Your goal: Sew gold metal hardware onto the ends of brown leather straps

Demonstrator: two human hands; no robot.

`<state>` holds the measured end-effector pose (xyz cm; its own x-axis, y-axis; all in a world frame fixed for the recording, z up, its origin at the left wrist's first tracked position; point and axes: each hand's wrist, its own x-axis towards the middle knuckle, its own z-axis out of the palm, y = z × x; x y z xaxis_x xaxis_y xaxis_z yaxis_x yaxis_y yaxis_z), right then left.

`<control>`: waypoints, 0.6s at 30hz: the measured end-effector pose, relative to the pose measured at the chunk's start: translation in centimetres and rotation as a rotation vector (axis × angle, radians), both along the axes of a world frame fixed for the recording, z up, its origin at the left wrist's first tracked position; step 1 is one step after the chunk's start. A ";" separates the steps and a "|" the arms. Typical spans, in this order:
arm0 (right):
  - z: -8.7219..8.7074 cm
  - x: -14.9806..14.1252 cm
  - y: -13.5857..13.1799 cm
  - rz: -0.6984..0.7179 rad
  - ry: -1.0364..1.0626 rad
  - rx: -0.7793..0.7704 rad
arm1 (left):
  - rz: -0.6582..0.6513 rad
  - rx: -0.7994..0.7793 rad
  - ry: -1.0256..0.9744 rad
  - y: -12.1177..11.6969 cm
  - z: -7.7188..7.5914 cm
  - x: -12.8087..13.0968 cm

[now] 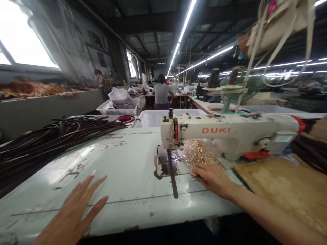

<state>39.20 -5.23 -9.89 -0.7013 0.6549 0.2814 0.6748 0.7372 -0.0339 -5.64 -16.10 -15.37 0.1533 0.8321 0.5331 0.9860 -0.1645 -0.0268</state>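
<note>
A narrow dark brown strap [172, 175] lies under the presser foot of a white sewing machine [194, 131], its near end pointing toward me across the table. My left hand [79, 204] is over the left part of the table, fingers spread, holding nothing. Beside the needle plate [163, 160], my right hand [211, 177] has its fingers curled together at the near edge of a clear plastic bag [198, 153] of small gold metal pieces. Whatever is between those fingertips, if anything, is hidden.
A pile of long dark straps [58, 139] covers the table's left side. At right lies a worn wooden board [283, 190]. Behind the machine stand a white bin [150, 117] and thread cones [214, 78]. Bag parts [283, 30] hang overhead. A person [161, 92] sits farther back.
</note>
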 end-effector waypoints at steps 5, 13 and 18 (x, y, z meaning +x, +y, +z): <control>-0.7 0.5 1.3 0.034 -0.009 -0.049 | -0.539 -0.099 0.133 2.6 -1.2 5.1; -2.0 -2.7 2.7 0.160 -0.045 -0.177 | -0.766 -0.315 -0.282 10.1 3.2 15.2; -2.5 -3.6 2.4 0.128 -0.058 -0.226 | -0.969 -0.301 -0.297 12.6 2.0 16.5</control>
